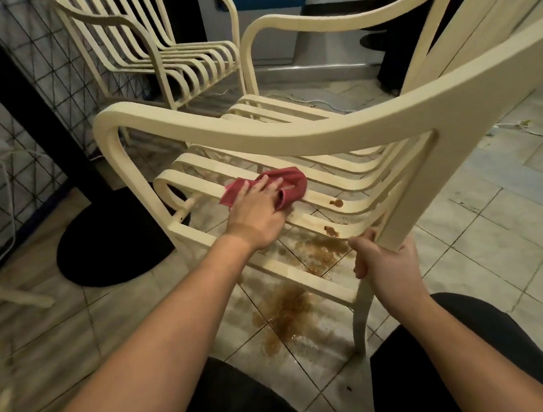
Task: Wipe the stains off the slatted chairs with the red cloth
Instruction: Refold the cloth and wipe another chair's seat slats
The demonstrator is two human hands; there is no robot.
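The left hand (257, 213) presses flat, fingers spread, on a crumpled red cloth (283, 183) lying on the seat slats of the near cream slatted metal armchair (258, 132). The right hand (388, 261) is closed around the lower end of that chair's rear frame post. Two brown stains (336, 203) sit on the slats just right of the cloth. A brown spill (291, 308) spreads over the pale tiled floor (493, 237) beneath. A second cream slatted armchair (167, 51) stands behind. No readable writing shows.

Cloth (272, 186) on near chair's seat slats (344, 197); second chair (167, 51) behind.
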